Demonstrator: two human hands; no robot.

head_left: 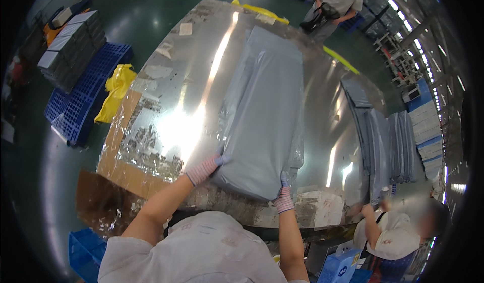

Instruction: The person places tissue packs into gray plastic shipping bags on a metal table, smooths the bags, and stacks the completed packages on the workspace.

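Around the metal worktop (322, 127), folded grey sheets (379, 144) lie along the right edge, well apart from the grey bundle (264, 116); a co-worker (390, 235) is at the near right corner and another person (333, 8) stands beyond the far edge. A yellow sheet (115, 92) hangs beside the left edge, and brown cardboard (108, 197) lies at the near left corner. The bundle lies across the middle of the worktop, its long axis running from the near edge toward the far edge, the far end slanting slightly right. The gloved left hand (214, 163) and right hand (284, 191) touch opposite sides of its near end; whether either grip is clamped on it, I cannot tell. Left of the worktop, a blue pallet (83, 94) bears stacked grey packs (73, 48); near the lower left is a blue crate (85, 253), its contents unclear.
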